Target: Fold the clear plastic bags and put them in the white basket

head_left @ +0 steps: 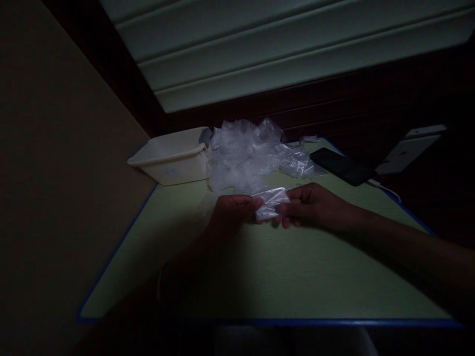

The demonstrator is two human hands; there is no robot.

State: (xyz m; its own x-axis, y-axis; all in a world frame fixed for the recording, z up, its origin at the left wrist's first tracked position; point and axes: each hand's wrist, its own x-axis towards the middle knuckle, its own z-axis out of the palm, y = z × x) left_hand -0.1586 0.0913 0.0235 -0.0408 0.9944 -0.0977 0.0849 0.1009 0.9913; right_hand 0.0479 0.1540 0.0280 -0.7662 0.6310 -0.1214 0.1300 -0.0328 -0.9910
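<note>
Holding clear plastic [272,201], with bin marking [172,173] illegible.

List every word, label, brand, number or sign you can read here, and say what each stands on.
No text can be read anywhere in the picture.
White bin: a faint bluish mark on its front, too blurred to read.
Flat white item at the right: any marking is too small and dim to make out.
Phone: dark, no lettering visible.
Clear plastic between the hands: only creases and glare, no legible print.
</note>
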